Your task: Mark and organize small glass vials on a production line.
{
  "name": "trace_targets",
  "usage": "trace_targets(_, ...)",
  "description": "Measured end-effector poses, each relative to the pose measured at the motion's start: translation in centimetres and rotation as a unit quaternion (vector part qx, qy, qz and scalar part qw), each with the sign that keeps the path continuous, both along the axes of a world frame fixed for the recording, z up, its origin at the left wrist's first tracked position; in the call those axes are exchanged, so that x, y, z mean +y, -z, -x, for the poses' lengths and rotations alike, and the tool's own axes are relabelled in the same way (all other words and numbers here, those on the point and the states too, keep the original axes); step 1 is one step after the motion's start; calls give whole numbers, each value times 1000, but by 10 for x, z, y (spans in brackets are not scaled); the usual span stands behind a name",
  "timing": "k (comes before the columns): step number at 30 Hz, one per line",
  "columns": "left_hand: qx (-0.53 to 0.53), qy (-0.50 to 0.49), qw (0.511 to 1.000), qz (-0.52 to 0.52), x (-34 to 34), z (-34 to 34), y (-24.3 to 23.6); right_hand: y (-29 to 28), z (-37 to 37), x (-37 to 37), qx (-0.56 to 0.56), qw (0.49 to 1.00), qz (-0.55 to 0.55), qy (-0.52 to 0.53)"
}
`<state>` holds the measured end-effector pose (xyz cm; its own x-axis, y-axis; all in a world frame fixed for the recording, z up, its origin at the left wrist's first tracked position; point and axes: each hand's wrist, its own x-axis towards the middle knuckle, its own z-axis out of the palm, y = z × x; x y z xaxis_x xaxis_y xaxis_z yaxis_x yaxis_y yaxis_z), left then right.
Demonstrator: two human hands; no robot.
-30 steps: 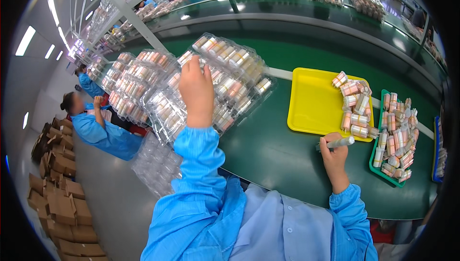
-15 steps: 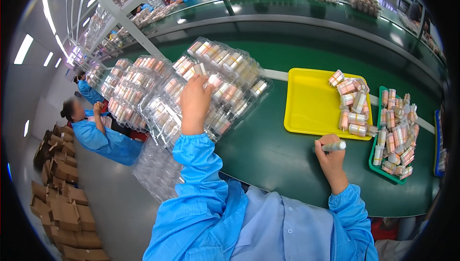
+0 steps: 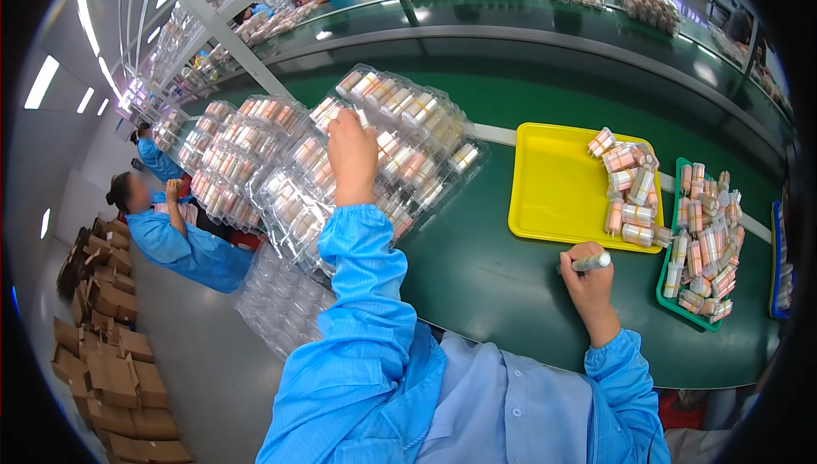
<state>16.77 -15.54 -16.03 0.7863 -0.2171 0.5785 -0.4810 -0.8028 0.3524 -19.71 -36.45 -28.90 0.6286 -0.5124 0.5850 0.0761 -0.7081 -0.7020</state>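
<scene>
My left hand (image 3: 351, 157) reaches over a clear plastic blister tray (image 3: 459, 119) filled with rows of small white-and-pink cylinders. Its fingers are closed on one small cylinder (image 3: 362, 118) at the tray's upper part; most of that piece is hidden. My right hand (image 3: 589, 294), near the table's front edge, is closed round a pale cylinder (image 3: 593, 262) with a white end, a dark point showing past the fingers. Beyond it lies a yellow tray (image 3: 553, 183) with loose wrapped cylinders (image 3: 637, 213) along its right side.
A green tray (image 3: 660, 281) heaped with similar cylinders stands at the right, a blue tray (image 3: 776, 268) past it. More filled blister trays (image 3: 230, 174) stack at the left, near a co-worker (image 3: 174, 238). Cardboard boxes (image 3: 111, 370) fill the floor at far left.
My left hand has moved slightly up and right over the blister tray, its fingers lower over the small cylinder. My right hand stays in place with the pale cylinder.
</scene>
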Motion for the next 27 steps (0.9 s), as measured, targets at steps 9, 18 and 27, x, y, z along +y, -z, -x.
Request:
trace_targets(9, -24, -8, 998, -51, 11, -9, -1, -7, -1, 1, -7, 999, 44, -12)
trace_targets(18, 116, 71, 986, -96, 15, 5, -2, -12, -1, 2, 3, 999, 47, -14)
trace_targets(27, -157, 126, 980, 7, -42, 63, 1, -10, 3, 1, -11, 998, 40, -43)
